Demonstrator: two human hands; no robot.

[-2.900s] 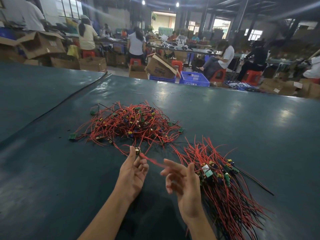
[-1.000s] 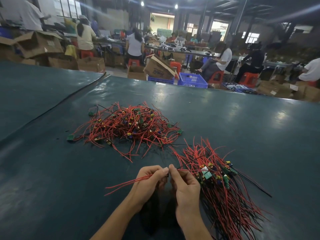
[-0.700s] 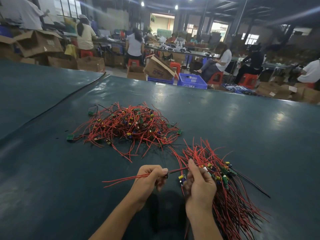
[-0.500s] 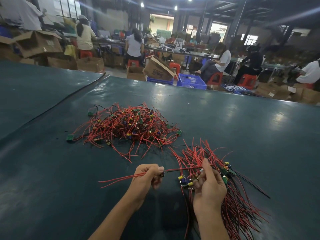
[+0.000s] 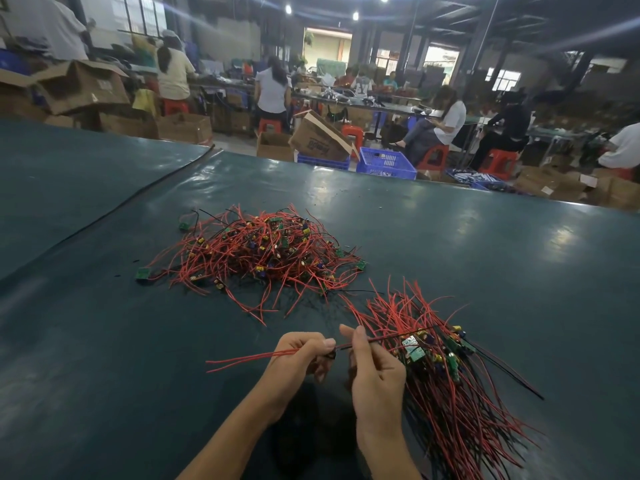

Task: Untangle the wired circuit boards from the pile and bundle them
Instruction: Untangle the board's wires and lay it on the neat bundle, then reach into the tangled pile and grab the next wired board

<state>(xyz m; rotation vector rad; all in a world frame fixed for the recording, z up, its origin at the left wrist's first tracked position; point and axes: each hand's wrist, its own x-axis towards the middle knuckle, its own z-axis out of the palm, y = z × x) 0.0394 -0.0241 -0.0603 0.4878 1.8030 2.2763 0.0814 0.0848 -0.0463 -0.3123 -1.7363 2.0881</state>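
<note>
Near the pile (image 5: 256, 258), left hand (image 5: 298, 358) and right hand (image 5: 374, 368) both clamp fingers on thin red wires (image 5: 242, 358), probably light, limp, snag-prone: best gripped short, not at loose tips.

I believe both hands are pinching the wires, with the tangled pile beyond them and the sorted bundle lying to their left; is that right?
Not quite: the head view shows the bundle lying to their right. The left hand and right hand do pinch the wires, and the pile is beyond them.
</note>
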